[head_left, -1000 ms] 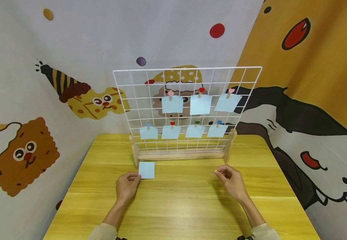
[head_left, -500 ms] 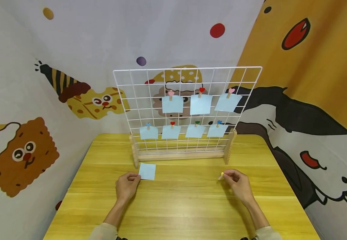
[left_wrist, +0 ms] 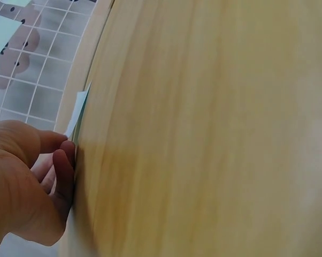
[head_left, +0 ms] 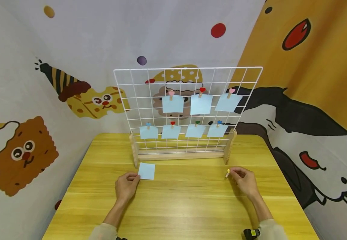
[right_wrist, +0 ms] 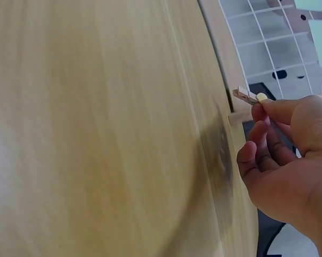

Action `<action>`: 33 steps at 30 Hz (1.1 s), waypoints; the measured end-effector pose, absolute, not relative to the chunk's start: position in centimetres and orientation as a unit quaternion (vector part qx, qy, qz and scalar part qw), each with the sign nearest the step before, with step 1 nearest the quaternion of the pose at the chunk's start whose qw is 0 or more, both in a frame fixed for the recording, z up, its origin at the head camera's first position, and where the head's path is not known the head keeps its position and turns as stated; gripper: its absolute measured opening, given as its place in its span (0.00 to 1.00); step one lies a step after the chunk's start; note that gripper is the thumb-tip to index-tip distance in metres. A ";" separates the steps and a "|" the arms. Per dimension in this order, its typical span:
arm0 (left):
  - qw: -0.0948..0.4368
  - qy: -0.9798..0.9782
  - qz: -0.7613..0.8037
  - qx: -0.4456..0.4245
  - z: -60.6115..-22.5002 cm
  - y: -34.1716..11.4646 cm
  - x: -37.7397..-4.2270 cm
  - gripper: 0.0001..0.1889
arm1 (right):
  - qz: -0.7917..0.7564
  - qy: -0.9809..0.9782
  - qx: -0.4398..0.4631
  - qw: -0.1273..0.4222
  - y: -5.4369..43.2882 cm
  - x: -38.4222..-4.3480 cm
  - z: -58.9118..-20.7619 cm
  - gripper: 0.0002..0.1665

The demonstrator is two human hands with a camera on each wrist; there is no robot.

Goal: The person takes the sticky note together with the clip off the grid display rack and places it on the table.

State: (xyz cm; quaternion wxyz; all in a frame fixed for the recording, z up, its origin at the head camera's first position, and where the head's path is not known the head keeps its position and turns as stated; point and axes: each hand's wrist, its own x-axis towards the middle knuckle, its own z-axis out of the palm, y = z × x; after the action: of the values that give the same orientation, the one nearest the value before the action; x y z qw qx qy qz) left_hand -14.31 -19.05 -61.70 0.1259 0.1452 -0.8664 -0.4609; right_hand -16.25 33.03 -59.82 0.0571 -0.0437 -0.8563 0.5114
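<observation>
My left hand (head_left: pixel 126 186) pinches the lower left corner of a light blue square paper note (head_left: pixel 146 171), just in front of the rack's left foot. In the left wrist view the note (left_wrist: pixel 78 111) appears nearly edge-on, its corner between thumb and fingers. To the right, my right hand (head_left: pixel 245 181) holds a small wooden clothespin (head_left: pixel 227 174) with a yellow top between thumb and index finger. The right wrist view shows this clothespin (right_wrist: pixel 245 96) pointing away from the fingertips, above the table, while the other fingers curl loosely.
A white wire grid rack (head_left: pixel 188 69) in a wooden base (head_left: pixel 180 155) stands at the back of the wooden table (head_left: pixel 173 206). Two rows of blue notes hang on it by clothespins with heart tops. A cartoon-printed curtain (head_left: pixel 101 33) surrounds the table.
My right hand has moved to the right and slightly toward me with the clothespin, which now shows more clearly. The note in my left hand has tilted slightly; that hand stays nearly in place.
</observation>
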 end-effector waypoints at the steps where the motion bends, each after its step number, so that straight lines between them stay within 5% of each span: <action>1: 0.128 -0.866 -0.461 0.146 -61.7 -19.0 -14.3 0.04 | 0.508 -0.858 -0.046 0.056 33.2 -16.5 -59.8 0.12; 33: 0.155 -0.859 -0.465 0.147 -62.3 -18.7 -14.3 0.06 | 0.379 -0.924 -0.026 0.041 34.9 -19.4 -61.1 0.12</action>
State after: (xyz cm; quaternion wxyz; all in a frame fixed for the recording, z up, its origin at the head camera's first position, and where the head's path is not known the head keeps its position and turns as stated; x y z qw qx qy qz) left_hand -14.27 -18.74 -62.28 0.1552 0.1473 -0.8591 -0.4649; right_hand -19.36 34.92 -61.14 0.0408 -0.0263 -0.9240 0.3793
